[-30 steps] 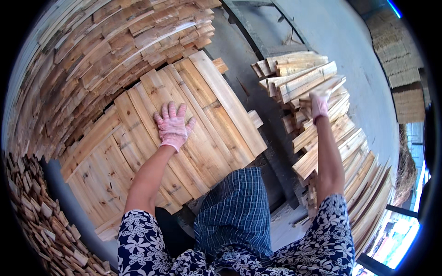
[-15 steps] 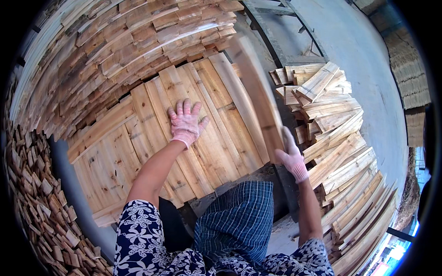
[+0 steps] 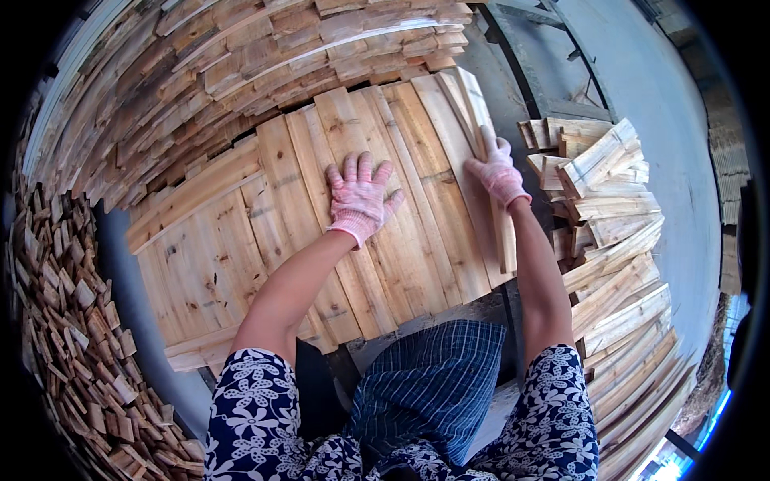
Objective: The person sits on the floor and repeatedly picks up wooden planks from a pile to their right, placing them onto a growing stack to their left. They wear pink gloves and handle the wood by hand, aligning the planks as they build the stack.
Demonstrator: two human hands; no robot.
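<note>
Side-by-side wooden boards (image 3: pixel 301 188) make a wide flat layer in front of me. My left hand (image 3: pixel 358 192), in a pinkish-white knit glove, lies on them with its fingers spread. At the layer's right end my right hand (image 3: pixel 499 170), gloved alike, grips a plank (image 3: pixel 504 240) by its outer side. The plank stands partly on edge against the last board, running from near to far. Its middle is hidden behind the hand.
High stacks of boards (image 3: pixel 273 56) rise along the far side. Loose planks (image 3: pixel 609 208) lie heaped at the right, next to a dark metal frame (image 3: pixel 521 72). A large pile of short wood pieces (image 3: pixel 80 321) fills the left side.
The plank, blurred and tilted up earlier, has come down onto the right end of the layer. My right hand has moved farther away along it; my left hand stays on the boards.
</note>
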